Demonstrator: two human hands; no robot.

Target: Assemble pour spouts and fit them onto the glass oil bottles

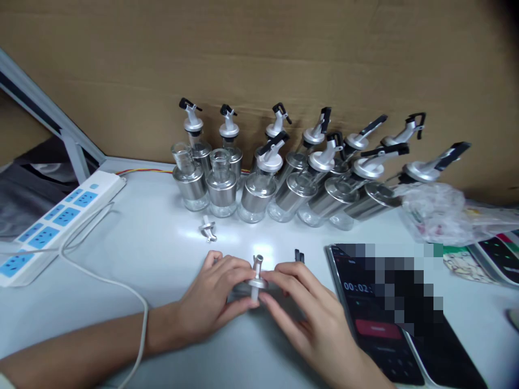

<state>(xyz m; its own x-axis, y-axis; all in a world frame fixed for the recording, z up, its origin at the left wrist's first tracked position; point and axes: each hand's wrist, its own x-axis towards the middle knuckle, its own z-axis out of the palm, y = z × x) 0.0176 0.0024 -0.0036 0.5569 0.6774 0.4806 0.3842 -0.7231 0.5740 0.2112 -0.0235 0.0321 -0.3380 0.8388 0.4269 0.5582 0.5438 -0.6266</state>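
Between my two hands, upright above the table, is a silver bottle pourer spout (258, 282) with a round flange and a pale stem below. My left hand (221, 292) pinches it from the left, thumb at the stem and fingers at the flange. From the right, the fingertips of my right hand (308, 308) close on the flange and stem. A second pourer spout (208, 229) lies on the table beyond my left hand. Small black pieces (299, 255) lie just past my right fingers. Two glass bottles (221, 183) without spouts stand at the left of the front row.
Several bottles with black-levered pourers (259, 189) stand in two rows before a cardboard wall (259, 54). A white power strip (60, 221) and its cable (117, 283) lie left, the cable crossing my left forearm. Right are a phone (377, 324) showing a timer and a plastic bag (438, 213).
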